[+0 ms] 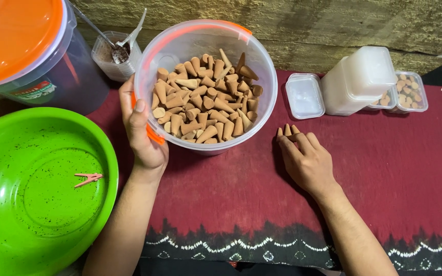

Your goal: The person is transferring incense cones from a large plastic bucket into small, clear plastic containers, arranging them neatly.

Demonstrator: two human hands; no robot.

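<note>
My left hand grips the rim of a clear plastic tub with an orange edge. The tub is full of several tan cone-shaped pieces. My right hand rests on the dark red cloth to the right of the tub. Its fingertips touch three small tan cones standing upright in a row on the cloth.
A large green basin with two thin pink sticks sits at the left. Behind it stands a bucket with an orange lid and a small cup with spoons. Small clear boxes, a stack of them and one filled box lie at the back right.
</note>
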